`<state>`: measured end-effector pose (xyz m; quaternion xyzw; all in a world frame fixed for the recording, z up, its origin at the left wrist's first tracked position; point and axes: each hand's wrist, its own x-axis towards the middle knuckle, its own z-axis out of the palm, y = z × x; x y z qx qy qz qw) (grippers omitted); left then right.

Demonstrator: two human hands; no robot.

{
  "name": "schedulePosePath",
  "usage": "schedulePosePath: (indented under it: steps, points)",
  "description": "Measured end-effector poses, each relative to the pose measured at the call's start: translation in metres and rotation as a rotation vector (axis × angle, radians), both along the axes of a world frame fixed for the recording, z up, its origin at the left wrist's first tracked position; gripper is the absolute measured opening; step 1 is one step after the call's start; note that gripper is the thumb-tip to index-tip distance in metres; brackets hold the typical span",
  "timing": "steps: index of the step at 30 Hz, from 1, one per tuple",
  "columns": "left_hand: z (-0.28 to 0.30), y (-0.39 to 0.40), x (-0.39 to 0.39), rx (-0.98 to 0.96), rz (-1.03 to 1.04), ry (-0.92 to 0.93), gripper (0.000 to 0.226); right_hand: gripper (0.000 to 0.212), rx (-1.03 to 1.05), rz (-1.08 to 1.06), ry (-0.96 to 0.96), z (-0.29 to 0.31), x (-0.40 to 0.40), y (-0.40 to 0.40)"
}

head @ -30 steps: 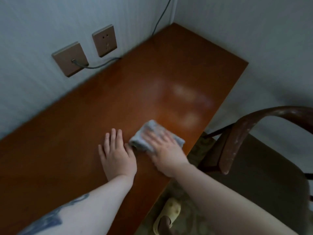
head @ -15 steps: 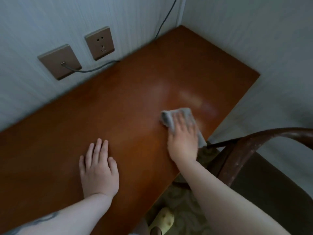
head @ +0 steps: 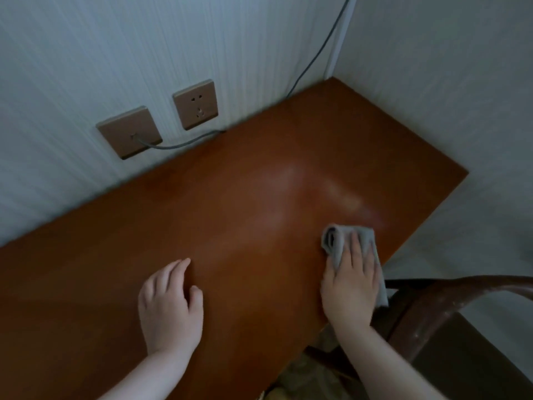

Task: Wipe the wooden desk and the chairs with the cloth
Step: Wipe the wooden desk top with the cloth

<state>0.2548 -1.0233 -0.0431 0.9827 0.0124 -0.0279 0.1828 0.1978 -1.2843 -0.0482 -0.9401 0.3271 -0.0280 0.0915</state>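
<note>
Grey cloth [head: 340,243] on wooden desk [head: 230,220] near its front edge, pressed flat under straight-fingered right hand [head: 350,287]; left hand [head: 170,304] well apart, resting loosely curled, holding nothing.

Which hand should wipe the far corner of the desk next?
Probably the right hand. It already presses flat on the cloth near the desk's right edge, closest to that corner. The left hand rests bare on the wood, farther away.
</note>
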Motion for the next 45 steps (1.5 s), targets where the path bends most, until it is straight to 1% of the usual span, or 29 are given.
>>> schedulePosePath:
  steps: [1,2,3,6,7,8,9,12,13,14,15,18,20,21,23,26,29,30,31,32,35,36,37,38,39,42,43,44,45]
  points:
    - [0.001,-0.008,0.008,-0.025,0.017,-0.019,0.042,0.059,-0.008,0.009,-0.039,-0.003,-0.006,0.012]
    - [0.000,-0.016,0.019,-0.049,0.025,-0.037,0.042,0.061,0.008,0.113,-0.063,-0.005,-0.004,0.028]
    - [-0.001,-0.025,0.031,-0.066,0.034,-0.047,0.042,0.061,0.033,0.278,-0.059,-0.007,0.004,0.047]
    - [-0.006,-0.047,0.067,-0.097,0.073,-0.026,0.043,0.055,0.062,0.830,0.055,0.001,0.057,0.081]
    - [-0.006,-0.052,0.077,-0.093,0.093,-0.005,0.044,0.054,0.103,0.924,0.074,0.004,0.082,0.077]
    - [-0.007,-0.056,0.084,-0.077,0.114,0.009,0.044,0.054,0.137,0.943,0.098,0.004,0.106,0.067]
    - [-0.008,-0.059,0.088,-0.051,0.132,0.017,0.045,0.055,0.140,0.905,0.124,0.002,0.128,0.055]
    - [-0.012,-0.063,0.088,0.019,0.159,0.010,0.046,0.060,0.064,0.629,0.097,-0.003,0.156,0.022]
    - [-0.013,-0.064,0.088,0.040,0.159,-0.002,0.047,0.060,0.043,0.592,0.072,-0.004,0.155,0.023]
    - [-0.015,-0.064,0.088,0.057,0.157,-0.013,0.048,0.061,0.051,0.622,0.067,-0.003,0.155,0.031]
    - [-0.017,-0.064,0.089,0.064,0.158,-0.016,0.051,0.060,0.075,0.716,0.080,-0.002,0.158,0.044]
    - [-0.021,-0.065,0.089,0.070,0.181,-0.027,0.054,0.057,0.192,1.118,0.125,-0.001,0.197,0.082]
    - [-0.022,-0.066,0.089,0.092,0.194,-0.016,0.056,0.058,0.191,1.259,0.155,-0.001,0.244,0.096]
    - [-0.021,-0.066,0.090,0.108,0.186,-0.008,0.058,0.059,0.172,1.280,0.157,-0.001,0.264,0.097]
    - [-0.019,-0.065,0.093,0.124,0.182,0.006,0.059,0.058,0.142,1.193,0.148,-0.006,0.295,0.089]
    - [-0.019,-0.062,0.091,0.116,0.174,0.007,0.057,0.055,0.106,0.881,0.048,-0.010,0.307,0.055]
    - [-0.019,-0.061,0.090,0.114,0.164,0.031,0.056,0.054,0.034,0.457,0.000,-0.015,0.278,0.031]
    - [-0.019,-0.062,0.090,0.112,0.161,0.035,0.056,0.056,-0.004,0.346,-0.012,-0.016,0.261,0.037]
    - [-0.019,-0.062,0.089,0.106,0.162,0.031,0.056,0.058,-0.022,0.312,-0.025,-0.015,0.244,0.049]
    - [-0.018,-0.063,0.089,0.093,0.164,0.030,0.055,0.060,-0.005,0.368,-0.027,-0.014,0.228,0.063]
    - [-0.016,-0.065,0.091,0.075,0.175,0.041,0.048,0.059,0.163,0.836,0.051,-0.003,0.203,0.082]
    - [-0.015,-0.063,0.091,0.069,0.186,0.042,0.049,0.060,0.211,0.933,0.072,0.001,0.206,0.073]
    - [-0.014,-0.064,0.091,0.059,0.187,0.041,0.049,0.059,0.216,0.935,0.084,0.003,0.206,0.055]
    - [-0.013,-0.065,0.091,0.046,0.190,0.042,0.049,0.058,0.193,0.854,0.089,0.003,0.203,0.034]
    - [-0.012,-0.066,0.091,0.031,0.193,0.041,0.049,0.058,0.164,0.693,0.075,0.001,0.193,0.011]
    - [-0.011,-0.064,0.092,-0.020,0.202,0.031,0.048,0.059,0.027,0.072,0.032,-0.006,0.125,-0.038]
    - [-0.010,-0.064,0.092,-0.028,0.202,0.027,0.047,0.059,-0.017,-0.060,-0.003,-0.006,0.100,-0.037]
    - [-0.009,-0.065,0.091,-0.026,0.196,0.027,0.047,0.060,-0.048,-0.106,-0.030,-0.006,0.080,-0.028]
    - [-0.008,-0.066,0.090,-0.018,0.182,0.031,0.048,0.061,-0.043,-0.051,-0.030,-0.006,0.065,-0.016]
